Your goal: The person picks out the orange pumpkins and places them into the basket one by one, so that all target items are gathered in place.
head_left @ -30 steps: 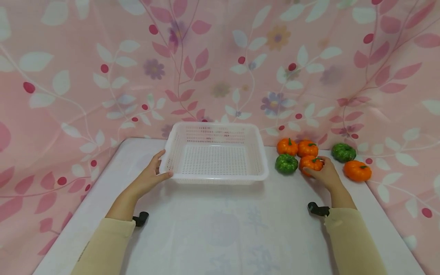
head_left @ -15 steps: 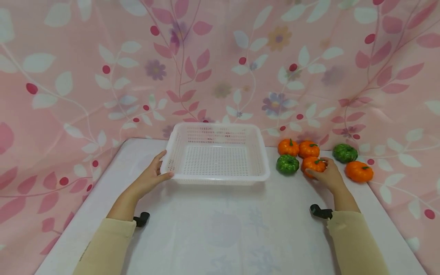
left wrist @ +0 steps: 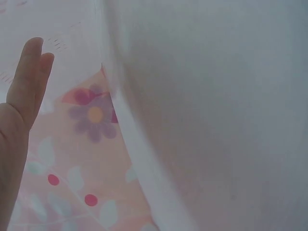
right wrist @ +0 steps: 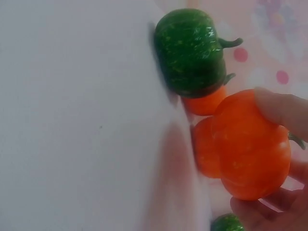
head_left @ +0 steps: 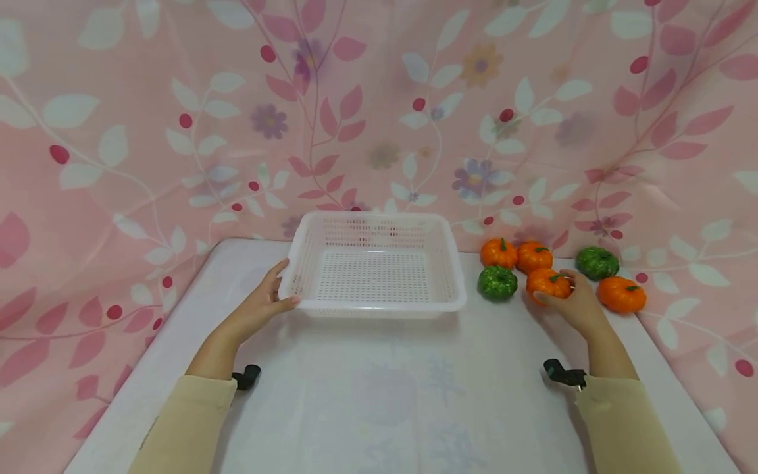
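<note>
My left hand is at the left end of a white plastic basket. Its thumb touches the front corner and its fingers lie along the left side; in the left wrist view those fingers look straight. On the right, my right hand grips a small orange pumpkin between thumb and fingers. The right wrist view has this orange pumpkin close up, its stem partly behind the thumb. Whether it is off the table cannot be told for certain.
Left of the held pumpkin sits a green pumpkin, with two orange pumpkins behind. Beyond my right hand are another green pumpkin and an orange one near the table's right edge. A floral curtain hangs behind the white table.
My right hand and the gripped pumpkin have shifted slightly to the right, away from the green pumpkin beside it. The left hand keeps its place at the basket.
</note>
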### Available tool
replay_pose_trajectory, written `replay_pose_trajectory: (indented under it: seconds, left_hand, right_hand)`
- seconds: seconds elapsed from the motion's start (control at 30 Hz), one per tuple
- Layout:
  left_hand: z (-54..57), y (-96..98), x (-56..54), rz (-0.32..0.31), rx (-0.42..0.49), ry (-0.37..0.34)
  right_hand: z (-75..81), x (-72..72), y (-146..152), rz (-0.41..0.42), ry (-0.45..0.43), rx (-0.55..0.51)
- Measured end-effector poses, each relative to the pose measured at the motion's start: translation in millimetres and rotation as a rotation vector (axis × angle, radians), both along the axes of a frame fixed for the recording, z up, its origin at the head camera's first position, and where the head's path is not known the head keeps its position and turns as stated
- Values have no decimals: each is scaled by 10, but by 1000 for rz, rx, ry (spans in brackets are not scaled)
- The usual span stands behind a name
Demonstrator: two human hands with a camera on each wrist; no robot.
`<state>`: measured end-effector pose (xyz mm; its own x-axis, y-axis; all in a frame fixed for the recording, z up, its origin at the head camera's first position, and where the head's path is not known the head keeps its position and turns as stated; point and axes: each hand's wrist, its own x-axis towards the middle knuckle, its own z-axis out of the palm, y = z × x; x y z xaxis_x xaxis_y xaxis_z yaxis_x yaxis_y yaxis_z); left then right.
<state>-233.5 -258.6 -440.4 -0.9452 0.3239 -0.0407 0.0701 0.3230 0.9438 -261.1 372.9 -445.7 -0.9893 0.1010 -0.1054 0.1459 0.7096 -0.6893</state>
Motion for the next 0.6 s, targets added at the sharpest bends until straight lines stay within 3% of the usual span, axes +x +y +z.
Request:
replay_pose_trajectory:
  seconds: [0.6]
  left_hand:
    - [34, 7, 23, 0, 60, -42]
  right_hand:
    - [365, 232, -254, 60, 3, -9]
